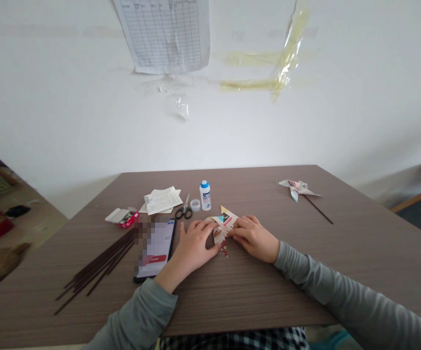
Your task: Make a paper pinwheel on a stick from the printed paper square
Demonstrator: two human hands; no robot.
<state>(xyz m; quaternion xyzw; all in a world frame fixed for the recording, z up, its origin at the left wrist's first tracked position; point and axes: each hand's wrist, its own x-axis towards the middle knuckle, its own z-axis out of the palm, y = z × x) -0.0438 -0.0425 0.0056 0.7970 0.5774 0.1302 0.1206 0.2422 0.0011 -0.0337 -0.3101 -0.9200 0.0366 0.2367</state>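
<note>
A folded paper pinwheel (228, 219), made from printed paper, lies on the table between my two hands. My left hand (196, 243) curls round its left side, with the thumb and fingertips on the paper. From the right, my right hand (254, 238) pinches one blade with its fingers pressed together. Part of the pinwheel is hidden under my fingers. Just beyond it stand a white glue bottle (205, 196) with a blue cap, a small clear round container (195, 205) and black-handled scissors (184, 211).
A finished pinwheel (298, 188) on a dark stick lies at the back right of the table (269, 301). To my left are a phone (159, 250), several dark sticks (103, 260), an opened red box (127, 218) and cut paper pieces (162, 200). A wall rises behind.
</note>
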